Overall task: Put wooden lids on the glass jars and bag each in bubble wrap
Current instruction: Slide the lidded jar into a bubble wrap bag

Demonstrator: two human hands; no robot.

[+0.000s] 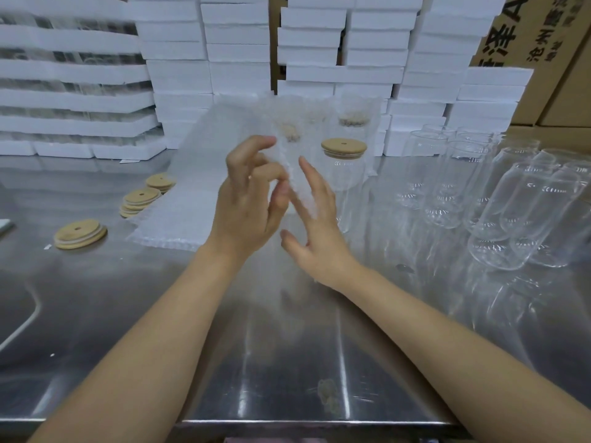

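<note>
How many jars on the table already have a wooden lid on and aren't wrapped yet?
1. The lidded jar stands just beyond the right hand. Behind it, blurred lidded jars seem already bagged in bubble wrap; more may be hidden.

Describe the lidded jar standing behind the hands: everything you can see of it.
The lidded jar is clear glass with rounded shoulders, upright on the steel table. A round pale wooden lid with a small centre hole caps it, sitting level. It stands behind the right hand, beside the bubble wrap pile. No hand touches it; its base is hidden.
</note>
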